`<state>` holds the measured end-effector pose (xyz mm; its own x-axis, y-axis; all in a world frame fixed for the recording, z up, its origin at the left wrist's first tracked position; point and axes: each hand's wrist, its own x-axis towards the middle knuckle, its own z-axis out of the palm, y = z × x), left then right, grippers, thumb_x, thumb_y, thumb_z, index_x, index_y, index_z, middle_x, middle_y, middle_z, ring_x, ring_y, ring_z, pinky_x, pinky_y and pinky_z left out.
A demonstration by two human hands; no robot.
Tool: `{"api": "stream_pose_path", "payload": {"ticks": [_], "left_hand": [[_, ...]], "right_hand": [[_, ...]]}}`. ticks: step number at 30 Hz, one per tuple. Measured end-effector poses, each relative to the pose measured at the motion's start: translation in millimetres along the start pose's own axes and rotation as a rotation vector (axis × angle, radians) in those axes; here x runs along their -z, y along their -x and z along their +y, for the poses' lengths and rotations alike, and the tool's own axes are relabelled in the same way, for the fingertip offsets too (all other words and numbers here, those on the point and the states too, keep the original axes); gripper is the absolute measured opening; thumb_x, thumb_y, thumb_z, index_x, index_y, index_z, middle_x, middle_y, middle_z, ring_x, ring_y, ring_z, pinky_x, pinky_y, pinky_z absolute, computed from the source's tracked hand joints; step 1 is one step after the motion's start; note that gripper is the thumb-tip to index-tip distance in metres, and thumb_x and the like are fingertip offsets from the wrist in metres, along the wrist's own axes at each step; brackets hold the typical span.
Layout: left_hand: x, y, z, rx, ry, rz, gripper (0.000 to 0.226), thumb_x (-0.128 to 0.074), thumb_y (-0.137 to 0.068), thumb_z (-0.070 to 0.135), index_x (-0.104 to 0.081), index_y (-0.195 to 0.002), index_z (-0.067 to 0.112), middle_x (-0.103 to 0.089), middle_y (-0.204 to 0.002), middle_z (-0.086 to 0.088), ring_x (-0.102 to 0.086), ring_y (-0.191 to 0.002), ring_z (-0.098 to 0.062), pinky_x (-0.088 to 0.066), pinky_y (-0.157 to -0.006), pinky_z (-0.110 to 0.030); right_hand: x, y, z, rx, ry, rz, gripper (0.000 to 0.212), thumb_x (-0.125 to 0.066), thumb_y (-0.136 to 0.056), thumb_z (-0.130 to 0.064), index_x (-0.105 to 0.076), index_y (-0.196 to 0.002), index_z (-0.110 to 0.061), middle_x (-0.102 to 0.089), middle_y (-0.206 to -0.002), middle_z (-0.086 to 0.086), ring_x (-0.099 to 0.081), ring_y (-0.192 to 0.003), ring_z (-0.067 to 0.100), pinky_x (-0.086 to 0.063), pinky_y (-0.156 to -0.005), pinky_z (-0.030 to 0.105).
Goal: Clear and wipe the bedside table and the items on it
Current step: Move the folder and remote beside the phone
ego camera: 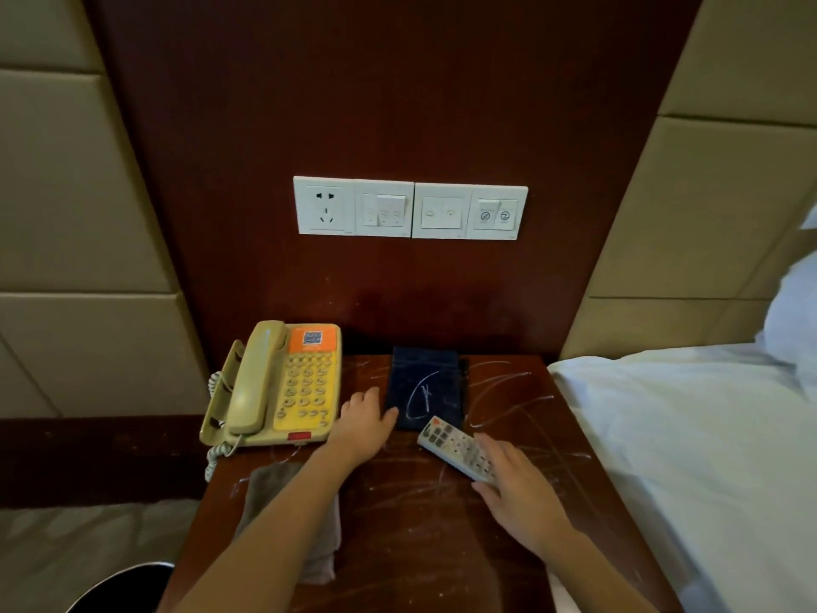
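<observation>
The dark wooden bedside table is streaked with white marks. A beige and yellow telephone stands at its back left. A dark blue pouch with a white scribble lies at the back middle. My left hand rests between the telephone and the pouch, thumb touching the pouch's lower left corner. A white remote control lies slanted in front of the pouch, and my right hand closes around its near end. A folded grey cloth lies at the front left, partly under my left forearm.
A white socket and switch panel is on the wooden wall panel behind. A bed with white sheets borders the table's right side. A dark round object sits on the floor at the lower left.
</observation>
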<state>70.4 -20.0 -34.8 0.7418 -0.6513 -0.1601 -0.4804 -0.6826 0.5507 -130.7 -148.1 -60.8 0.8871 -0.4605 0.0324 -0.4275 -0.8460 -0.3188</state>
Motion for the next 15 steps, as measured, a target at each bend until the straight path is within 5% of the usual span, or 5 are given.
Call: {"api": "stream_pose_path", "payload": {"ticks": [5,11,15], "left_hand": [[-9.7,-23.8,9.4,0.047,0.166,-0.049,0.056,-0.042,-0.098,0.039,-0.030,-0.144,0.010,-0.040,-0.142,-0.014,-0.038,-0.130,-0.031,-0.035,-0.107,-0.042],[-27.0,-32.5,9.6,0.114,0.118,0.001,0.056,-0.042,-0.097,0.041,-0.032,-0.144,0.013,-0.040,-0.143,-0.011,-0.035,-0.132,-0.032,-0.031,-0.104,-0.039],[-25.5,-46.3,11.6,0.227,0.514,-0.023,0.048,-0.046,-0.094,0.039,-0.043,-0.133,0.011,-0.049,-0.134,-0.011,-0.045,-0.122,-0.033,-0.036,-0.104,-0.037]], "right_hand": [[11.2,-46.7,-2.9,-0.039,-0.140,0.126,0.053,-0.040,-0.099,-0.046,-0.035,-0.145,-0.020,-0.043,-0.142,-0.002,-0.039,-0.129,0.014,-0.039,-0.101,0.027],[3.4,-118.6,-25.0,-0.322,-0.282,-0.006,0.040,-0.046,-0.099,-0.026,-0.045,-0.137,-0.015,-0.039,-0.140,0.011,-0.045,-0.124,0.029,-0.043,-0.099,0.037],[0.0,-127.2,-23.0,-0.447,-0.268,0.049,0.019,-0.053,-0.092,-0.006,-0.055,-0.111,-0.011,-0.047,-0.125,0.012,-0.051,-0.110,0.031,-0.046,-0.088,0.036]]}}
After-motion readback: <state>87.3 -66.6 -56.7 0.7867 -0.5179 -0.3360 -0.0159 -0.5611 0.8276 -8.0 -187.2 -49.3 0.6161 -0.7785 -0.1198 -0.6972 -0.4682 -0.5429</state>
